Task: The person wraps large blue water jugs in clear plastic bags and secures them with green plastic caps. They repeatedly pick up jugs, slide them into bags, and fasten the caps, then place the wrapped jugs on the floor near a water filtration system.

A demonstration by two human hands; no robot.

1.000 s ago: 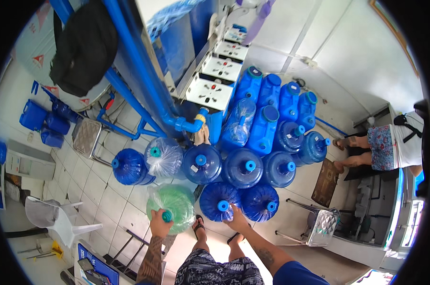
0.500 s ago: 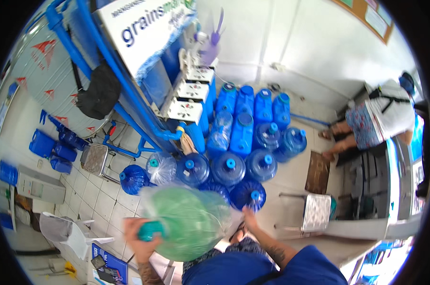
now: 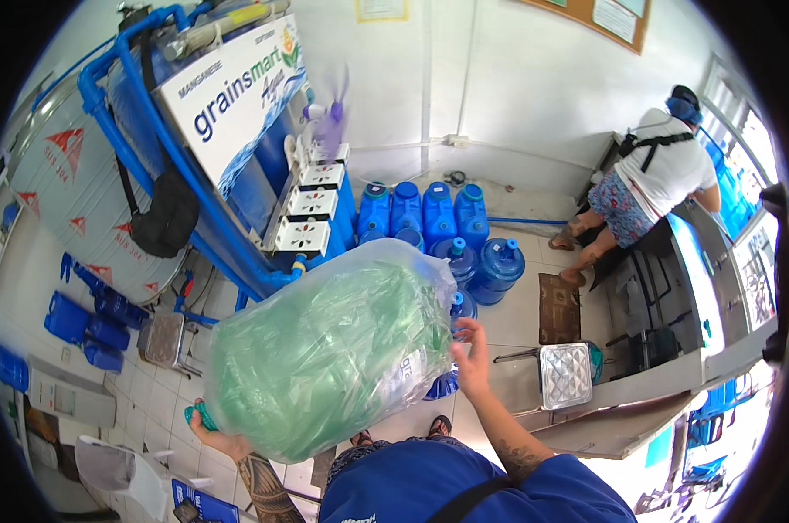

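A large green water jug (image 3: 325, 349) in clear plastic wrap is held up on its side in front of me. Its teal-capped neck (image 3: 201, 413) points to the left, and the base is at the right. My left hand (image 3: 220, 438) is closed around the neck by the cap. Close to the base, my right hand (image 3: 471, 356) has its fingers apart and slightly bent, holding nothing. Beyond and partly behind the jug stand several blue water jugs (image 3: 496, 270) on the floor; many are hidden by it.
Blue pipes and a filter rack with a sign (image 3: 233, 105) stand at the left. A metal-topped stool (image 3: 566, 376) is at the right, near a long counter. Another person (image 3: 660, 166) bends over the counter farther back. A white chair (image 3: 120, 471) stands lower left.
The green jug has been raised closer and turned more fully sideways, so it covers more of the floor jugs. My left hand moved left with the neck; my right hand rose beside the base.
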